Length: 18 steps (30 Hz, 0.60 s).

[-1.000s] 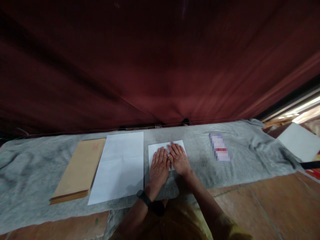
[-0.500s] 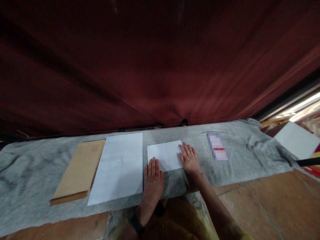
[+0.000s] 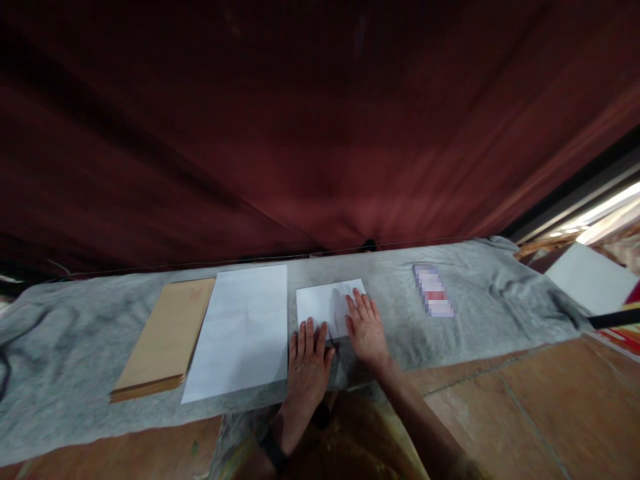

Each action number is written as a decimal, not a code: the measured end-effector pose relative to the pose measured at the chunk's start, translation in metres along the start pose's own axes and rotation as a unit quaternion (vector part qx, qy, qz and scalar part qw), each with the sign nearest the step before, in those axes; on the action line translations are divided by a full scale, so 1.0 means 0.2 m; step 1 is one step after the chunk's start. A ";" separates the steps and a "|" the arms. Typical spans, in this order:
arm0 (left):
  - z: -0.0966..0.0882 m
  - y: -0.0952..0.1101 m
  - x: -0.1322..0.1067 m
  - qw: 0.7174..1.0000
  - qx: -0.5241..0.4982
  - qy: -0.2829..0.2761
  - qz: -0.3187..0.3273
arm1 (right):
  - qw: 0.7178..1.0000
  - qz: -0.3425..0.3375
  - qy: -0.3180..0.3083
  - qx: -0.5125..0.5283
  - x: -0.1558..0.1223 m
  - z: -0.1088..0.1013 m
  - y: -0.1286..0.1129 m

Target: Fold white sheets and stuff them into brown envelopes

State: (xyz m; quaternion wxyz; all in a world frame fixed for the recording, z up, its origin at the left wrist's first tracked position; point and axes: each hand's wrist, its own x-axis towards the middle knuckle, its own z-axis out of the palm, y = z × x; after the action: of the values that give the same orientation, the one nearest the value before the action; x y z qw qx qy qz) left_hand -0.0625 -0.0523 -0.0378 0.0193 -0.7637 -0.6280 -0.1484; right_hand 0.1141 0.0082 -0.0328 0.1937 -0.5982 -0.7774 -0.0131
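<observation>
A small white sheet of paper, which looks folded, lies flat on the grey cloth in front of me. My left hand rests palm down over its lower left edge, fingers stretched out. On its right part lies my right hand, also flat with the fingers apart. Left of the small paper is a larger white sheet or stack of sheets, close beside my left hand. Farther left sits a stack of brown envelopes. Neither hand grips anything.
A pixelated, phone-shaped object lies on the cloth to the right. Behind the cloth hangs a dark red curtain. At the far right are a white panel and a black bar. Tiled floor shows in front.
My right hand has slid left, farther onto the small paper. My left hand remains at the lower left edge, its fingers spread a little wider.
</observation>
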 end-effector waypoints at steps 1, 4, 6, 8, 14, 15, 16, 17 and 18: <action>0.00 0.00 0.00 1.000 -0.001 -0.002 0.002 | 0.999 -0.032 -0.012 0.018 -0.02 0.00 -0.06; 0.00 -0.01 -0.02 1.000 -0.005 -0.010 0.010 | 0.994 -0.091 -0.046 0.049 -0.08 0.00 -0.17; 0.00 -0.01 -0.03 1.000 -0.013 -0.012 0.016 | 0.994 -0.085 -0.052 0.052 -0.12 0.00 -0.17; 0.00 -0.02 -0.04 1.000 -0.022 -0.010 0.016 | 0.995 -0.067 -0.053 0.045 -0.14 -0.01 -0.12; -0.01 -0.02 -0.06 0.999 -0.020 0.006 -0.046 | 0.998 -0.018 -0.053 -0.001 -0.17 -0.05 0.08; -0.02 -0.02 -0.06 0.998 -0.021 0.002 -0.055 | 0.999 -0.011 -0.053 -0.007 -0.18 -0.05 0.10; -0.03 -0.01 -0.06 0.998 -0.025 -0.004 -0.063 | 0.998 -0.006 -0.054 -0.011 -0.18 -0.06 0.11; -0.04 -0.01 -0.05 0.997 -0.033 -0.012 -0.071 | 0.998 -0.003 -0.055 -0.014 -0.19 -0.06 0.11; -0.06 -0.02 -0.03 0.996 -0.043 -0.020 -0.081 | 0.998 0.000 -0.056 -0.016 -0.19 -0.06 0.11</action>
State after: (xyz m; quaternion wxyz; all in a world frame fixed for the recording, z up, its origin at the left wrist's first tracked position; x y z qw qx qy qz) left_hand -0.0691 -0.0605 -0.0294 -0.0383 -0.7131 -0.6812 -0.1612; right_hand 0.1464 -0.0241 -0.0390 0.1405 -0.6012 -0.7866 0.0078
